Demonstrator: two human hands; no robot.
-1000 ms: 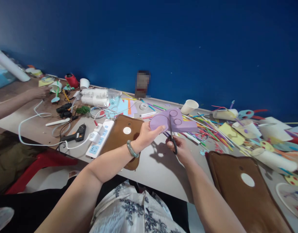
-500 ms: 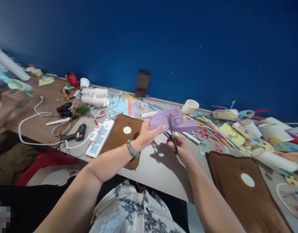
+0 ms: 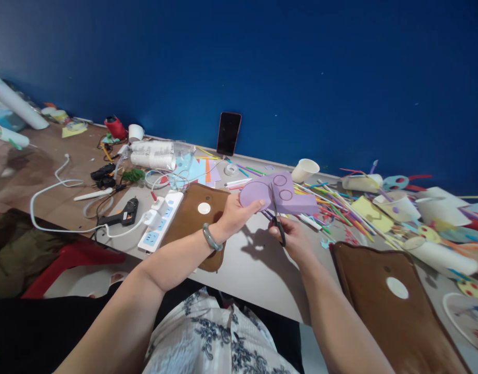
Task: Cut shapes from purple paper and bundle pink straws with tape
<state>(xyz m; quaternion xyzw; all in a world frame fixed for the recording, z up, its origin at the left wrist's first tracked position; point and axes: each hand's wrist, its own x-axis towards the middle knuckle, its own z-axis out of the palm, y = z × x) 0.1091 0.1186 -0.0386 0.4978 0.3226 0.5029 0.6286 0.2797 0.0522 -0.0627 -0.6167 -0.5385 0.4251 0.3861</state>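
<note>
My left hand point(image 3: 239, 213) pinches the rounded left end of a piece of purple paper point(image 3: 301, 201), thumb on top. Two small circles and a larger curved outline are drawn on the sheet. In my right hand point(image 3: 295, 239) are black-handled scissors point(image 3: 278, 226), their blades at the paper between the large round part and the small circles. My right fingers are wrapped round the handles. Both hands are above the grey-white table point(image 3: 258, 280), and their shadow falls on it.
A power strip point(image 3: 161, 221) and a black glue gun point(image 3: 124, 213) lie to the left, with white cables. Brown pads point(image 3: 394, 306) lie on the table. Behind are a paper cup point(image 3: 304, 170), coloured sticks point(image 3: 347, 213) and a phone point(image 3: 228, 133) against the blue wall.
My hands, the purple paper and the scissors stay almost in place. At the far left, another person's hands and the white cup there have shifted left.
</note>
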